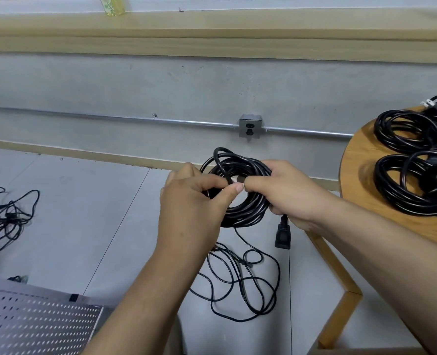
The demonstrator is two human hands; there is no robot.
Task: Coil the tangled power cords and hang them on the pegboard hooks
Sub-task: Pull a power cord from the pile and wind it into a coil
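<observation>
We hold the coil (245,210) in the air left of the bench (361,160). Our right hand (284,190) is wrapped round its loops, and our left hand (194,201) pinches a strand (222,170). It looks light and springy, so we'd grip across all the loops.

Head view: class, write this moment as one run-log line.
left hand: pinches coil | right hand: grips coil | plug: dangling | finished coils: on table

— Any lettering legible?
— None. The yellow bottle (112,6) on the sill (212,21) bears a green print, possibly a label, too blurred to read; the wall socket (250,126) and cord plug (283,235) show no legible marks.
</observation>
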